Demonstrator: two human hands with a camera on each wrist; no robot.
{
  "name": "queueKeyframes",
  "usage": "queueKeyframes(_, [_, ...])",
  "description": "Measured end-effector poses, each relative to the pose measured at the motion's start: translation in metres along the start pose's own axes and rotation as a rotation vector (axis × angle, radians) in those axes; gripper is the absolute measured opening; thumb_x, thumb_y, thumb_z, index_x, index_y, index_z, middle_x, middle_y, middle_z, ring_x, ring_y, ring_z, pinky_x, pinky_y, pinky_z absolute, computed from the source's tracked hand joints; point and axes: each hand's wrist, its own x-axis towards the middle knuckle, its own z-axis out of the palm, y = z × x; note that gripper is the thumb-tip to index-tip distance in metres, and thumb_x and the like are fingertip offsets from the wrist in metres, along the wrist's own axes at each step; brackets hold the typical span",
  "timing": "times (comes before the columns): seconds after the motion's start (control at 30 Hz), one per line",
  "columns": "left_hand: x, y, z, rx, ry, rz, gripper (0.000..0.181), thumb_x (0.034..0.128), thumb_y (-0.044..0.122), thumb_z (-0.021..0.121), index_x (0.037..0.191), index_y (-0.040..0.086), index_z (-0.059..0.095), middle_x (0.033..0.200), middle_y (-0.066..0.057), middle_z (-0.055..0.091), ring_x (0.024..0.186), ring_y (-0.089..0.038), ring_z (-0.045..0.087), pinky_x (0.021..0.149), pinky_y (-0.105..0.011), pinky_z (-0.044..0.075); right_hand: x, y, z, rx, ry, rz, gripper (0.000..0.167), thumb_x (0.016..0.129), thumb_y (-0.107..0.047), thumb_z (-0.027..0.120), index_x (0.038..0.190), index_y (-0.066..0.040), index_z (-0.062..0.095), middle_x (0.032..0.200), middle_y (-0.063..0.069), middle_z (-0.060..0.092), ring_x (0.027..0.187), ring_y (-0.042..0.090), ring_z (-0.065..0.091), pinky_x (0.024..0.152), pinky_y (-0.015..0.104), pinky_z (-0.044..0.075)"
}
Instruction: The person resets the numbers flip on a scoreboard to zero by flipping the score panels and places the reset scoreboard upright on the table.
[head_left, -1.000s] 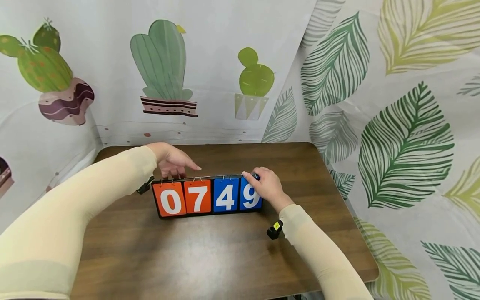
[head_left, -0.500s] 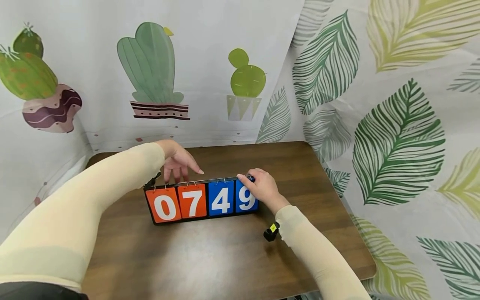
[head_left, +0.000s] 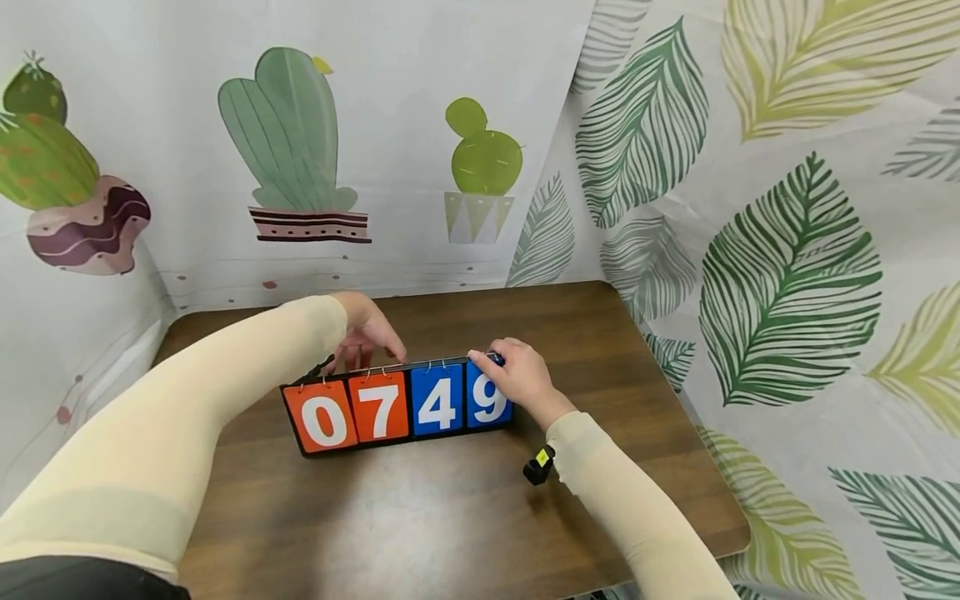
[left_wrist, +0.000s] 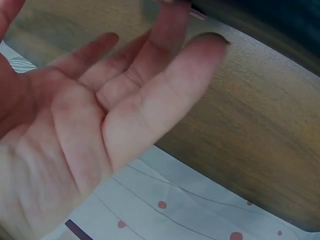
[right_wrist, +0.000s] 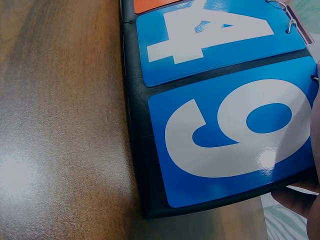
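Observation:
A flip scoreboard [head_left: 437,402] stands tilted on the wooden table, its two orange cards reading 0 and 7 and its two blue cards 4 and 9. My right hand [head_left: 519,373] grips its top right corner, thumb in front, partly covering the 9 card. In the right wrist view the 4 and 9 cards [right_wrist: 230,135] fill the frame, with a finger [right_wrist: 295,200] at the board's edge. Behind the top edge, my left hand [head_left: 367,337] hangs with relaxed fingers. The left wrist view shows that palm [left_wrist: 60,120] beside the dark back; whether a fingertip touches it, I cannot tell.
The brown table [head_left: 420,533] has rounded corners and reaches the wall. Cloth with cactus prints [head_left: 292,133] hangs behind it, and leaf-printed cloth [head_left: 795,283] hangs on the right. A small black device [head_left: 537,467] sits at my right wrist.
My left hand has shifted right along the board's top edge and lower behind it. The board's left end has come slightly nearer. My right hand keeps its grip; the head view has turned slightly.

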Motion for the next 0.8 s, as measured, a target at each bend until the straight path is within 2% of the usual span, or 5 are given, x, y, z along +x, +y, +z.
queueKeyframes(0.17, [0.005, -0.001, -0.001, -0.002, 0.036, 0.007, 0.101, 0.0817, 0.052, 0.077, 0.161, 0.014, 0.027, 0.140, -0.030, 0.055, 0.120, -0.044, 0.062, 0.099, -0.066, 0.051, 0.000, -0.002, 0.000, 0.000, -0.009, 0.006, 0.061, 0.099, -0.072, 0.044, 0.105, -0.018, 0.071, 0.104, 0.003, 0.070, 0.092, 0.020, 0.065, 0.083, 0.040, 0.061])
queueKeyframes(0.33, [0.005, -0.001, -0.004, 0.041, 0.073, 0.029, 0.106, 0.0771, 0.054, 0.074, 0.162, 0.013, 0.025, 0.140, -0.030, 0.056, 0.110, -0.036, 0.068, 0.080, -0.039, 0.059, 0.000, -0.003, -0.001, 0.005, -0.005, 0.003, 0.060, 0.098, -0.072, 0.045, 0.104, -0.018, 0.071, 0.104, 0.003, 0.070, 0.092, 0.020, 0.065, 0.082, 0.040, 0.061])
queueKeyframes(0.43, [0.005, -0.002, -0.007, 0.052, 0.042, 0.045, 0.106, 0.0781, 0.053, 0.069, 0.163, 0.016, 0.017, 0.145, -0.031, 0.051, 0.106, -0.032, 0.068, 0.064, -0.027, 0.048, 0.000, -0.003, -0.002, 0.010, -0.003, 0.001, 0.060, 0.098, -0.072, 0.045, 0.103, -0.018, 0.071, 0.103, 0.003, 0.070, 0.091, 0.020, 0.064, 0.082, 0.040, 0.060])
queueKeyframes(0.53, [0.005, -0.003, -0.011, 0.024, 0.003, 0.046, 0.104, 0.0789, 0.049, 0.065, 0.162, 0.014, 0.014, 0.144, -0.030, 0.052, 0.103, -0.031, 0.066, 0.059, -0.025, 0.041, 0.000, -0.003, -0.002, 0.011, -0.004, 0.003, 0.060, 0.098, -0.072, 0.045, 0.102, -0.018, 0.071, 0.102, 0.002, 0.070, 0.090, 0.020, 0.064, 0.082, 0.040, 0.060])
queueKeyframes(0.8, [0.027, -0.013, -0.026, -0.004, 0.012, 0.021, 0.087, 0.0713, 0.051, 0.066, 0.141, 0.000, 0.053, 0.131, -0.021, 0.065, 0.081, -0.022, 0.059, 0.059, -0.027, 0.045, -0.001, -0.002, -0.002, 0.002, -0.012, 0.014, 0.060, 0.099, -0.072, 0.044, 0.104, -0.019, 0.070, 0.104, 0.002, 0.070, 0.092, 0.020, 0.064, 0.082, 0.040, 0.060])
